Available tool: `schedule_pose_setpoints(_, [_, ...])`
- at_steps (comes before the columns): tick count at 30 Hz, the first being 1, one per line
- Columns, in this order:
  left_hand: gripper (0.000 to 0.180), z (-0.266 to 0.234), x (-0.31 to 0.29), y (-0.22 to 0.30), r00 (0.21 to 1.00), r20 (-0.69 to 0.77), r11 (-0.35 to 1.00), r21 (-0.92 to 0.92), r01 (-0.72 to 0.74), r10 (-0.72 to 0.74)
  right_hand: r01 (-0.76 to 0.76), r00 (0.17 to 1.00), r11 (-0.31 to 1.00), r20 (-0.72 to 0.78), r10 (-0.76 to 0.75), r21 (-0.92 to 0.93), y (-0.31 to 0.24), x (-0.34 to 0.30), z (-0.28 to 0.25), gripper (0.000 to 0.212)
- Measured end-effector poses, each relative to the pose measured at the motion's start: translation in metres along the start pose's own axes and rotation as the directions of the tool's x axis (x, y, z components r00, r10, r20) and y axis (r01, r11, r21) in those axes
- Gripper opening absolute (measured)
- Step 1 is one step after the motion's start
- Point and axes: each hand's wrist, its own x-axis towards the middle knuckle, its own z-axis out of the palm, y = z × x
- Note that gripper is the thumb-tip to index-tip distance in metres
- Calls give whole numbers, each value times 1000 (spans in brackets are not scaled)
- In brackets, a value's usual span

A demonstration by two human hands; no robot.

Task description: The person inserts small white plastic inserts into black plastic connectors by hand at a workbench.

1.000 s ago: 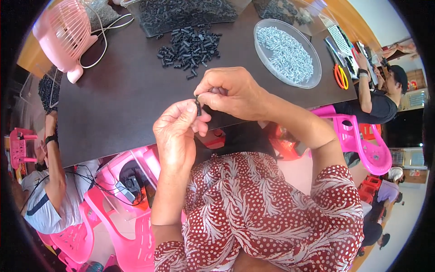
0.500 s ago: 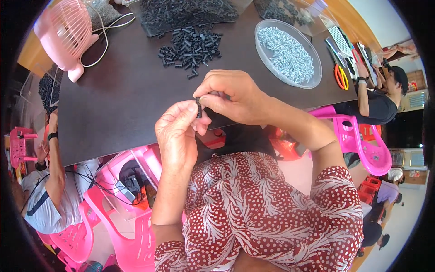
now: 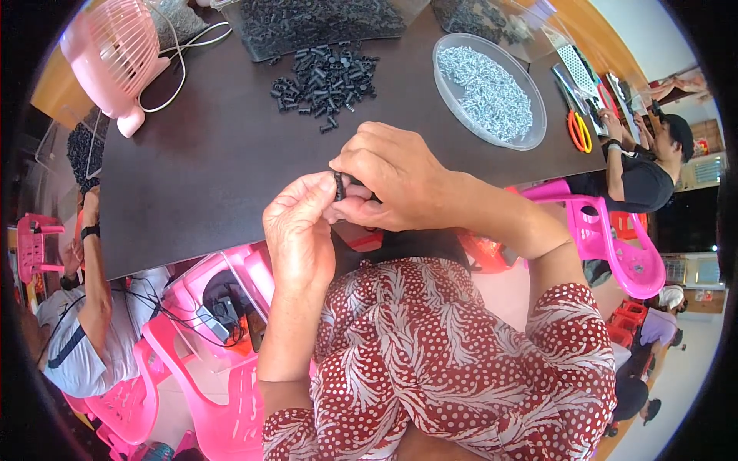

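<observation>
Just over the table's near edge, my left hand (image 3: 298, 219) pinches a small black ribbed plastic part (image 3: 339, 187) between thumb and fingers, upright. My right hand (image 3: 396, 178) comes in from the right, its curled fingers closed about the same part. Part of that grip is hidden behind the fingers. Beyond my hands lies a loose pile of similar black parts (image 3: 327, 81). Farther right stands a round clear tray (image 3: 538, 123) holding many small silvery metal pieces (image 3: 488, 92).
A clear bin (image 3: 323, 48) of black parts stands at the back of the dark table (image 3: 192, 184). A pink fan (image 3: 115, 61) and its white cord are at far left. Orange-handled scissors (image 3: 579, 132) lie at right. Co-workers sit on both sides; pink chairs (image 3: 200, 376) stand near.
My right hand has turned and shifted slightly toward me, its thumb dropping lower beside the black part. My left hand stays in place. The co-worker at right has moved a hand down.
</observation>
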Motion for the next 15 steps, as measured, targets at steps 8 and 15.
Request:
schedule_pose_setpoints(8, [21, 1, -2, 0, 999, 37, 999, -37, -1, 2, -23, 1000, 982, 8, 21, 188, 5, 0, -1, 43])
schedule_pose_setpoints(15, [27, -3, -7, 2, 990, 65, 991, -40, 124, -122, -1, 997, 992, -76, 11, 128, 6, -5, 1, 45])
